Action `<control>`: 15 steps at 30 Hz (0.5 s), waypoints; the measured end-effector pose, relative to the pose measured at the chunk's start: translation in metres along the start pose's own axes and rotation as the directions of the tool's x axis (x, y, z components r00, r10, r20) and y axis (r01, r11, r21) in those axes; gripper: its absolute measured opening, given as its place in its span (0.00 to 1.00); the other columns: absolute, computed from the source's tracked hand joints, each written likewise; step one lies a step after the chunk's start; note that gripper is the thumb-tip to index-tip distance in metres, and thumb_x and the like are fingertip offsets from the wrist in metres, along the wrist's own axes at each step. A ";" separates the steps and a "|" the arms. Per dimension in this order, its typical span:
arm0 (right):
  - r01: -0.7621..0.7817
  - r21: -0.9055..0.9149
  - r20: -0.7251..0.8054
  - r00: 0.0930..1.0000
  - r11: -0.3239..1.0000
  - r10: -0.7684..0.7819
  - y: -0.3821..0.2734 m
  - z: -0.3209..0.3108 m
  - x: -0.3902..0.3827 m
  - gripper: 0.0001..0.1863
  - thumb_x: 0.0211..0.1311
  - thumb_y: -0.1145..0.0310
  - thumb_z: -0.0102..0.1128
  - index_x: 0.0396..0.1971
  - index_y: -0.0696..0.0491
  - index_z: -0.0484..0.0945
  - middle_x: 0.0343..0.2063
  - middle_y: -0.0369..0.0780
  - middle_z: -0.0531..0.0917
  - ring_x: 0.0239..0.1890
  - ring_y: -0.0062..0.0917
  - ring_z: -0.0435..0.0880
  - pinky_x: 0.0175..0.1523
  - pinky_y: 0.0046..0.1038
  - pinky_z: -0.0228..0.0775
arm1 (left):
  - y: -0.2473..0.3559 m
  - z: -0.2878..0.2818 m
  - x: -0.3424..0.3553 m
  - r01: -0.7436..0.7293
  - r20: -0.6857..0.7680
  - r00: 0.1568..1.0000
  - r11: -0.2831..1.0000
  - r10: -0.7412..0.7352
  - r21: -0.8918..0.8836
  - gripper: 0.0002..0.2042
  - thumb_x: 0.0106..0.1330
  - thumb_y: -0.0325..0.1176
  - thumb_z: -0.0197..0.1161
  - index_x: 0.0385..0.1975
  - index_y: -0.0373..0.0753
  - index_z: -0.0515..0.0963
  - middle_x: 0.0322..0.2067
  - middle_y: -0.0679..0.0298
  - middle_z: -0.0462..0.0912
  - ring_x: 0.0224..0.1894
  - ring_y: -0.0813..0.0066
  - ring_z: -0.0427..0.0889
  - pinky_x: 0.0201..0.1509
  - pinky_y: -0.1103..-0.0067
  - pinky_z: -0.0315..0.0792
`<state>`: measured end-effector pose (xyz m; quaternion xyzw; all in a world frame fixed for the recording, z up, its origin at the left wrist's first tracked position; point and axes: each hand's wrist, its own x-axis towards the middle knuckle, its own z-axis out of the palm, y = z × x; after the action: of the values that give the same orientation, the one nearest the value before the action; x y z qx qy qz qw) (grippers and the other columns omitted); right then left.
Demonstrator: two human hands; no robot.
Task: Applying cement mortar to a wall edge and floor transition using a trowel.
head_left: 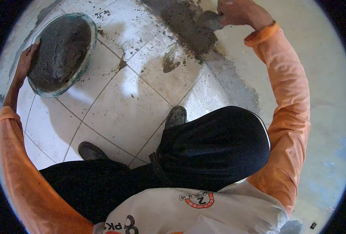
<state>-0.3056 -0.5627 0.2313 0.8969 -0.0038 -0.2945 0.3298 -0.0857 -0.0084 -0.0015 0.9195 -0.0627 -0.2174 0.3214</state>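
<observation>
At the upper left is a round basin point(93, 43) with a greenish, mortar-smeared rim, holding dark wet mortar point(61, 50). My left hand point(26, 60) grips its left rim, thumb over the edge and the other fingers mostly hidden. Whether the basin rests on the floor or is lifted, I cannot tell. At the upper right, my right hand point(241, 13) is closed around the handle of a trowel point(210, 21). The trowel's mortar-coated blade lies against a dark patch of fresh mortar point(180, 19) along the base of the pale wall.
White floor tiles point(110, 111) carry mortar crumbs and a smear point(171, 61). A rough grey strip point(237, 87) runs along the foot of the wall point(321, 78) at the right. My bent knee point(219, 144) and dark shoes point(176, 116) occupy the near middle.
</observation>
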 end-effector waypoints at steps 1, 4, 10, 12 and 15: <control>-0.008 0.001 0.003 1.000 1.000 0.008 0.007 0.007 -0.006 0.25 0.67 0.49 0.64 0.53 0.54 0.85 0.52 0.47 0.87 0.58 0.40 0.84 0.61 0.38 0.76 | 0.003 0.001 0.002 -0.008 0.002 1.000 1.000 0.008 0.000 0.42 0.73 0.70 0.51 0.70 0.37 0.74 0.59 0.52 0.83 0.60 0.58 0.83 0.71 0.67 0.68; 0.109 -0.096 -0.191 0.974 0.989 -0.126 0.052 0.078 -0.005 0.20 0.64 0.55 0.65 0.52 0.47 0.84 0.44 0.43 0.88 0.49 0.42 0.87 0.54 0.45 0.79 | 0.006 0.004 0.012 -0.005 -0.009 1.000 0.999 0.004 -0.043 0.41 0.73 0.70 0.51 0.71 0.38 0.73 0.61 0.51 0.82 0.62 0.58 0.82 0.72 0.67 0.67; -0.048 0.085 -0.212 0.975 0.995 0.065 0.054 0.121 -0.067 0.19 0.61 0.57 0.67 0.51 0.47 0.85 0.44 0.43 0.88 0.49 0.41 0.87 0.54 0.44 0.79 | 0.009 0.004 0.008 -0.022 -0.026 0.999 0.999 0.021 -0.040 0.43 0.72 0.71 0.52 0.71 0.37 0.73 0.63 0.52 0.81 0.64 0.59 0.80 0.73 0.66 0.65; 0.020 0.118 -0.294 0.956 0.993 0.015 0.053 0.130 -0.090 0.19 0.63 0.57 0.67 0.51 0.48 0.84 0.45 0.45 0.88 0.48 0.42 0.87 0.53 0.44 0.79 | 0.015 0.005 0.005 0.028 0.021 0.999 0.999 -0.027 -0.040 0.44 0.71 0.72 0.53 0.71 0.36 0.73 0.61 0.53 0.82 0.63 0.60 0.81 0.72 0.67 0.66; -0.148 0.378 -0.182 0.956 0.914 0.230 0.025 0.131 -0.114 0.19 0.66 0.58 0.67 0.54 0.49 0.83 0.47 0.48 0.88 0.49 0.43 0.87 0.53 0.44 0.79 | -0.014 -0.009 -0.002 -0.008 -0.031 0.999 1.000 0.009 0.005 0.45 0.70 0.73 0.53 0.70 0.35 0.74 0.59 0.54 0.83 0.61 0.61 0.81 0.70 0.68 0.68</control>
<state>-0.4646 -0.6368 0.2261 0.9646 -0.1082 -0.1531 0.1853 -0.0837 0.0080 -0.0031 0.9232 -0.0621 -0.2017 0.3211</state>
